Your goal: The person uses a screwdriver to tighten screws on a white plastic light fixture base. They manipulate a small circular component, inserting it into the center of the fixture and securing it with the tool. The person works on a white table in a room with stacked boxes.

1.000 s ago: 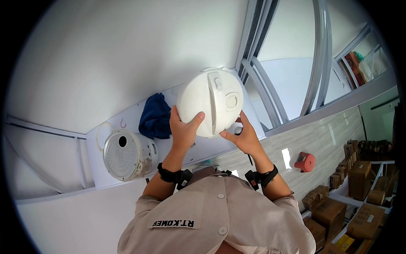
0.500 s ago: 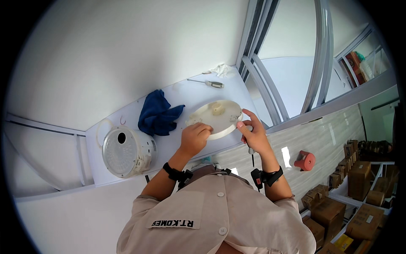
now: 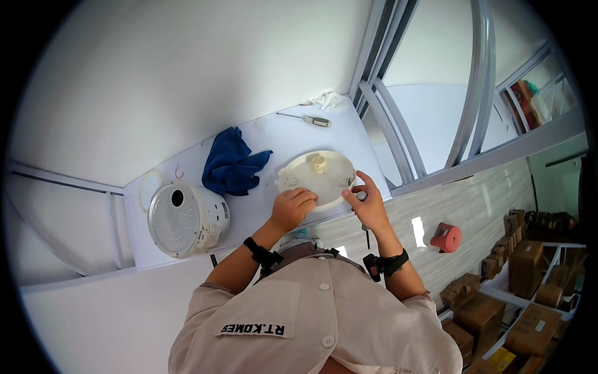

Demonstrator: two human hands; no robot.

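Observation:
A round, shallow cream plastic base cover (image 3: 333, 181) with a raised round boss inside lies tilted between my hands, its hollow side up. My left hand (image 3: 291, 209) is closed at its near left rim, fingers curled over the inside; whether they pinch a small part there is hidden. My right hand (image 3: 369, 202) grips the right rim between thumb and fingers. A grey-handled screwdriver (image 3: 362, 196) is tucked in the same palm, its dark shaft pointing down toward me. Left of the hands, a white cylindrical appliance body (image 3: 215, 218) lies on its side, its perforated metal end facing left.
A blue cloth (image 3: 233, 165) lies crumpled on the white table (image 3: 280, 140). Behind the cover are a second screwdriver (image 3: 314, 120) and a white rag (image 3: 330, 101). Metal frames (image 3: 398, 131) border the table's right. A red stool (image 3: 447, 237) and cardboard boxes (image 3: 479, 318) stand on the floor.
The cover has tipped flatter, so more of its inside shows, and sits slightly lower. Both hands moved a little with it and kept their hold.

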